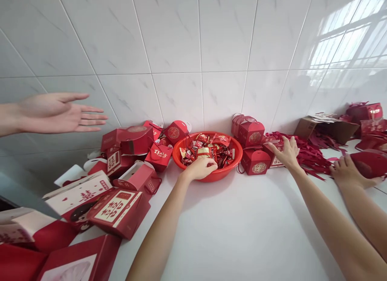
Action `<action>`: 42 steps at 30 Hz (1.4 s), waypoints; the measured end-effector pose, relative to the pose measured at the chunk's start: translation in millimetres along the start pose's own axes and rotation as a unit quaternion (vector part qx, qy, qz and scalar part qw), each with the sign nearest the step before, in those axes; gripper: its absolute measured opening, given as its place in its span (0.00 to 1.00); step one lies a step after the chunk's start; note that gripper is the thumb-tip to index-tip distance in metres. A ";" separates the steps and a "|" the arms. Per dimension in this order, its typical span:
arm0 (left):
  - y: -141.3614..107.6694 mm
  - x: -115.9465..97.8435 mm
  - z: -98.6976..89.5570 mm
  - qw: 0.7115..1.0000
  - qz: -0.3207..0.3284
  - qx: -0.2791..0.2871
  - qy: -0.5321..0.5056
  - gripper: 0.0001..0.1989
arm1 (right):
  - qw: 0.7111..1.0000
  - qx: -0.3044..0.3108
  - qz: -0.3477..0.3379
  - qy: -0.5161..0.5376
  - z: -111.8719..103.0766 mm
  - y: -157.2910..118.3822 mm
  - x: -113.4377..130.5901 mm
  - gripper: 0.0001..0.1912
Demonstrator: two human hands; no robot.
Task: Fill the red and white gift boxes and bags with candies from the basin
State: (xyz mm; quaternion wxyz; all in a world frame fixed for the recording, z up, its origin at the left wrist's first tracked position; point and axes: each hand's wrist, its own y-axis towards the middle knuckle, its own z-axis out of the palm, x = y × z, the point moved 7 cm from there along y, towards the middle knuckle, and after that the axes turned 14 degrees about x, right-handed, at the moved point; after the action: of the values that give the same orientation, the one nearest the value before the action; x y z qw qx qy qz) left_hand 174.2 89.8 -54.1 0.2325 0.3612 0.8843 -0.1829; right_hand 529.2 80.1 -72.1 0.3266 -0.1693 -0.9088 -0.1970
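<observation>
**Left grip (199, 169) curled in the basket (229, 170), right grip (286, 154) splayed by small boxes (256, 164)**

The left grip's fingers bend round a pale-banded packet (204, 151); whether they pinch it I cannot tell. The right grip, fingers wide, shows nothing held; contact with the boxes is unclear.

The white tabletop (242, 224) meets the tiled wall (223, 43) at its far edge, which probably backs the stacks. Towards its left edge, larger red boxes (119, 210) lie heaped, some tilted, as though roughly gathered. The basket stands near the middle of the far edge, likely for shared reach, its rim corralling wrapped packets. Right of it, small boxes stack two high, their squared sides presumably steadying them. Crimson strips (311, 158) lie loose beyond.
</observation>
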 end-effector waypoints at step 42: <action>-157.2 87.1 -121.7 0.743 -0.253 -0.619 -0.038 0.15 | 0.935 0.027 -0.348 0.069 67.6 -150.6 95.8 0.18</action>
State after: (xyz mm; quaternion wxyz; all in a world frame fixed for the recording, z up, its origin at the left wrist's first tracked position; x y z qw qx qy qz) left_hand -28.6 92.2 23.5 0.3833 -0.1059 0.8526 0.3391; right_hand 358.1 -1.3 -94.1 0.3041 0.1802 -0.8911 -0.2845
